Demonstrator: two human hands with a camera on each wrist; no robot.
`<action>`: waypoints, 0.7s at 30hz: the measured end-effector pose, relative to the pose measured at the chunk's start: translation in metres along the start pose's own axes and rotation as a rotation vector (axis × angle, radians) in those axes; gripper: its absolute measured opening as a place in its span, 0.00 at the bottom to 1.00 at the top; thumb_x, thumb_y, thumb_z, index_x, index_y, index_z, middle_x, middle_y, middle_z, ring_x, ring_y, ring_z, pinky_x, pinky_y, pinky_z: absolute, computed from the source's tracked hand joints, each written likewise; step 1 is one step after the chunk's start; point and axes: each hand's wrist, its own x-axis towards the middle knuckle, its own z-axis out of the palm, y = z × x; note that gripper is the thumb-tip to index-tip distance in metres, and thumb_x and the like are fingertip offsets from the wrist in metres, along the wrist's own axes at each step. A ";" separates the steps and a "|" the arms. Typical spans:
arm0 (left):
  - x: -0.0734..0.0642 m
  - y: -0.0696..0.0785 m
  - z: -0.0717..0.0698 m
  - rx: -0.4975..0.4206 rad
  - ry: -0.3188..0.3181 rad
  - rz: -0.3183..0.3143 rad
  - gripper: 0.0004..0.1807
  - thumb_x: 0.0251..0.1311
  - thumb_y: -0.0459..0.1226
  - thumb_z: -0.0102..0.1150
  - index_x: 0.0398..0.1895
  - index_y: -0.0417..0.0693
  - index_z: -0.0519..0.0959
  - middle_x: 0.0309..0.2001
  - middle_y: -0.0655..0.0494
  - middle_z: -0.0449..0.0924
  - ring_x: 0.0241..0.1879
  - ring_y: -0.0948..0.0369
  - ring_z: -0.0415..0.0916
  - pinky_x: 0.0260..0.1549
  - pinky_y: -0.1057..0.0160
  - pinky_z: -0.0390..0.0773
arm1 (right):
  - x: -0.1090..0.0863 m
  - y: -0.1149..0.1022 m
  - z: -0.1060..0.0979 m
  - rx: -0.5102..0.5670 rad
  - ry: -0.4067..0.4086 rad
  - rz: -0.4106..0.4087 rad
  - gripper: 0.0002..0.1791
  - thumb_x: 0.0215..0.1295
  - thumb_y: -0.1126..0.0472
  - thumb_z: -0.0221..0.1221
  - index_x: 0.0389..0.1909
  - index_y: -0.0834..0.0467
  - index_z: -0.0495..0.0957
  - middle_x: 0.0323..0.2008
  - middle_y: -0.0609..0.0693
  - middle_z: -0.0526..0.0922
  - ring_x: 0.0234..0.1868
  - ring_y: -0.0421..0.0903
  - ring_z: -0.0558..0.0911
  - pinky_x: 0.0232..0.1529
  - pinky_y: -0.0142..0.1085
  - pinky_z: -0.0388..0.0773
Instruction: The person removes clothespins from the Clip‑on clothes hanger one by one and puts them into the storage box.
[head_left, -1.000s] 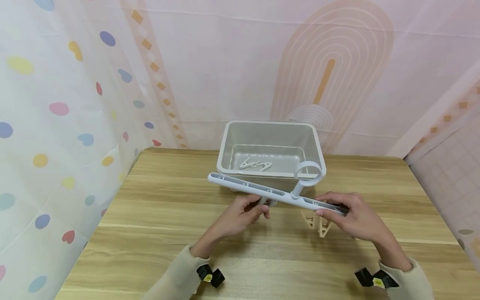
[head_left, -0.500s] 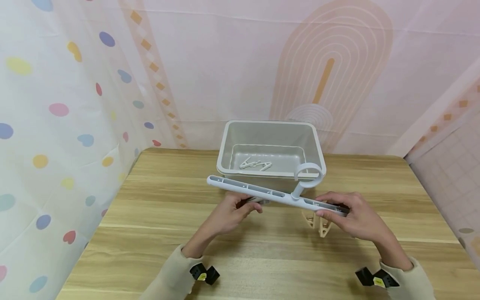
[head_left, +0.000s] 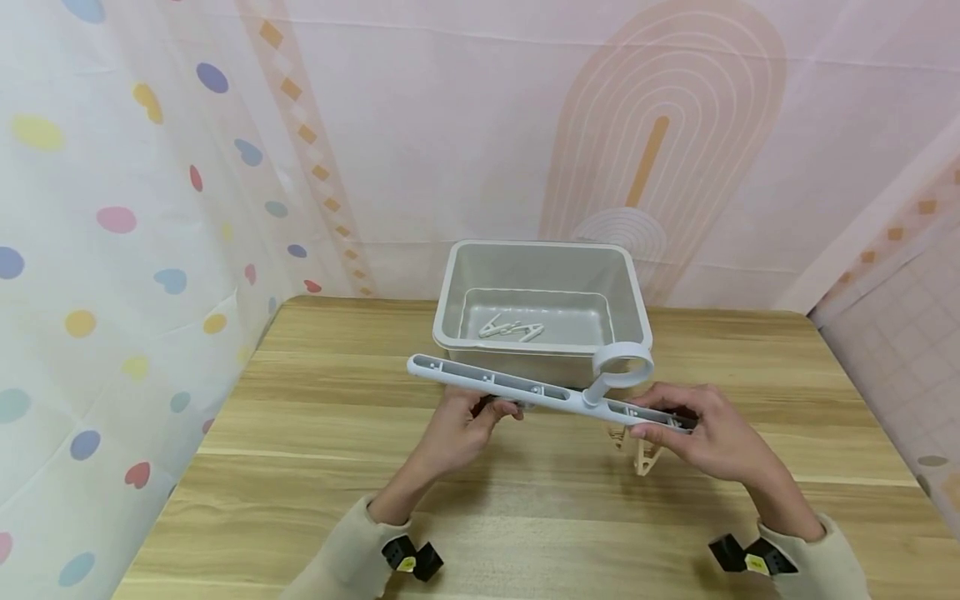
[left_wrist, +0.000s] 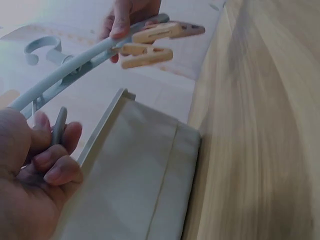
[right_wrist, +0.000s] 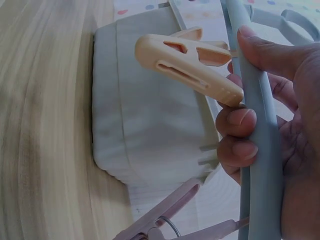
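My right hand (head_left: 708, 435) grips the right end of a pale blue-grey clip hanger (head_left: 576, 403), which hangs over the table with its round hook (head_left: 626, 379) upward. Peach clothes pegs (right_wrist: 180, 67) dangle beneath the bar beside that hand. A pinkish peg (right_wrist: 167, 207) also hangs from it, at the bottom of the right wrist view. Under the bar's left half, my left hand (head_left: 457, 429) pinches a grey clothes peg (left_wrist: 59, 126) between thumb and fingers. From above, the bar mostly hides this peg. Whether it is joined to the bar I cannot tell.
A grey plastic bin (head_left: 442, 333) stands on the wooden table (head_left: 337, 400) just behind the hanger. Pale clothes pegs (head_left: 512, 328) lie on its floor. A patterned cloth (head_left: 450, 125) hangs behind the table and along its left side.
My left hand has shifted slightly left with the grey peg, farther under the bar. The hanger's left end has dipped a little and its hook has tilted. My right hand stays put.
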 end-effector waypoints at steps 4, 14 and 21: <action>0.000 -0.001 0.004 -0.045 0.058 0.020 0.06 0.69 0.28 0.58 0.35 0.38 0.85 0.34 0.43 0.87 0.36 0.64 0.82 0.39 0.67 0.83 | 0.001 -0.002 0.001 0.034 0.004 0.019 0.18 0.58 0.70 0.72 0.44 0.45 0.87 0.27 0.38 0.82 0.22 0.31 0.73 0.20 0.28 0.72; -0.003 0.000 0.007 -0.155 0.128 -0.039 0.07 0.70 0.26 0.57 0.37 0.33 0.85 0.30 0.37 0.84 0.30 0.67 0.78 0.29 0.70 0.74 | 0.004 -0.008 0.009 0.059 0.009 0.076 0.14 0.60 0.67 0.72 0.43 0.47 0.87 0.26 0.41 0.82 0.22 0.32 0.73 0.20 0.31 0.72; -0.004 0.000 0.011 -0.263 0.140 -0.131 0.09 0.72 0.27 0.54 0.41 0.27 0.83 0.28 0.36 0.81 0.24 0.69 0.65 0.26 0.72 0.65 | 0.003 -0.010 0.013 0.069 0.013 0.096 0.14 0.60 0.67 0.71 0.43 0.47 0.87 0.25 0.41 0.81 0.21 0.33 0.73 0.20 0.32 0.72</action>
